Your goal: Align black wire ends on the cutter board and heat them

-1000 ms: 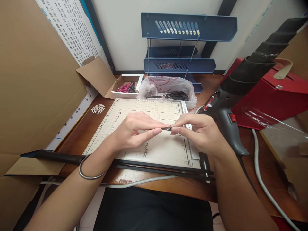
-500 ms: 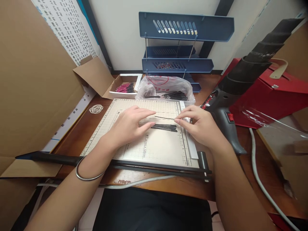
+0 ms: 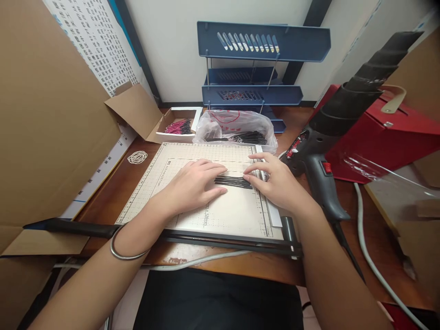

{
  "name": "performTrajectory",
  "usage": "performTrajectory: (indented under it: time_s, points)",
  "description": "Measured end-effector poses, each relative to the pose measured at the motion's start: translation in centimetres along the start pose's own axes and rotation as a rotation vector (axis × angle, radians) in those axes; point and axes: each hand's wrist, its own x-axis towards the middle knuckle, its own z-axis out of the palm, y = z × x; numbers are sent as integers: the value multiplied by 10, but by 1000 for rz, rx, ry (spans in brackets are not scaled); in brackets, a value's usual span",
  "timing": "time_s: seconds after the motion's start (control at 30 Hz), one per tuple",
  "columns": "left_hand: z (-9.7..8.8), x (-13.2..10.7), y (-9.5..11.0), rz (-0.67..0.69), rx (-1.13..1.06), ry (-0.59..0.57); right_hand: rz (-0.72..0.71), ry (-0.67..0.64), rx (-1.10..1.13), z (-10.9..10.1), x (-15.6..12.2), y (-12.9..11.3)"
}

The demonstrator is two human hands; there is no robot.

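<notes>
While the left hand (image 3: 194, 183) and right hand (image 3: 278, 183) face each other over a gridded board (image 3: 233, 211), a row of thin black sticks (image 3: 233, 182) lies on it between them. The left is loosely open, thumb and fingers parted about the row's left end; the right has its fingers spread, tips at the row's right end — whether they pinch it I cannot tell. Just past the far edge sits a plastic bag (image 3: 240, 120) holding more black sticks, beside an open box (image 3: 174, 137) of pink and black ones, with a blue tiered rack (image 3: 261, 43) behind. A tilted black tool (image 3: 319, 183) with a red switch crowds the right side, before a red box (image 3: 412, 133). Pale loops (image 3: 137, 157) lie off the left edge.

White strip (image 3: 274, 215) lines the board's right edge, under the right hand; a black rail (image 3: 223, 240) borders the near one. A black handle (image 3: 82, 227) juts leftward past the left forearm. Gridded surface stretches left of the left hand and — nearer the body — between both hands and the rail.
</notes>
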Motion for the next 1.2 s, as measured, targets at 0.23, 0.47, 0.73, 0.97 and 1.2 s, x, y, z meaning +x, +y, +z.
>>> performTrajectory:
  time_s: [0.23, 0.47, 0.73, 0.97, 1.2]
  points:
    - [8, -4, 25, -28, 94, -144, 6, -25, 19, 1, -1, -2]
    - [25, -8, 40, -56, 188, -116, 6, -27, 24, 0, 0, -2]
    - [25, -4, 58, -108, 133, -206, 11, -42, 21, 0, -3, 0]
    - [32, -3, 80, -171, 74, -196, -23, 124, 101, -11, 1, -1]
    - [46, 3, 97, -171, 81, -140, 34, 172, 76, -17, 3, -1]
